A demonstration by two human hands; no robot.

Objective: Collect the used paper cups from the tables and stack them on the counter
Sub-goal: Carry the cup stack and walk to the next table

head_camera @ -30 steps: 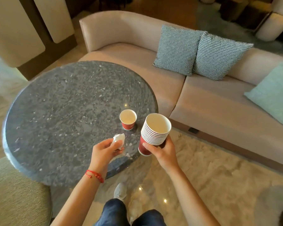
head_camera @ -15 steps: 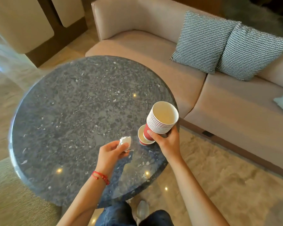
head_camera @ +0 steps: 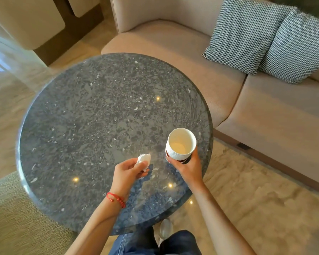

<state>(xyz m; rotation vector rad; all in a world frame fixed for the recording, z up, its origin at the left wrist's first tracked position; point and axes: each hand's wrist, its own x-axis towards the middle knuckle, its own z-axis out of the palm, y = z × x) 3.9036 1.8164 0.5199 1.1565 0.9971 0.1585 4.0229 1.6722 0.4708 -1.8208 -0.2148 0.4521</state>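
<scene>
Both our hands are busy: the right hand (head_camera: 187,167) is wrapped around the lower part of the stack (head_camera: 180,144) of nested cups, holding it upright just above the near right part of the table (head_camera: 99,111), while the left hand (head_camera: 126,172) pinches a crumpled tissue (head_camera: 145,159) between thumb and fingers. No loose cup shows on the tabletop; we judge it sits under the stack, nested at the bottom. To do this well, we should press the stack straight down so the bottom cup seats fully, keep our grip low on the red bases, and lift level so no dregs spill.

Compared with a second ago, the lone cup that stood beside the stack is gone from sight, the stack has swung from tilted to nearly upright over that spot, and our view has come closer over the table.
</scene>
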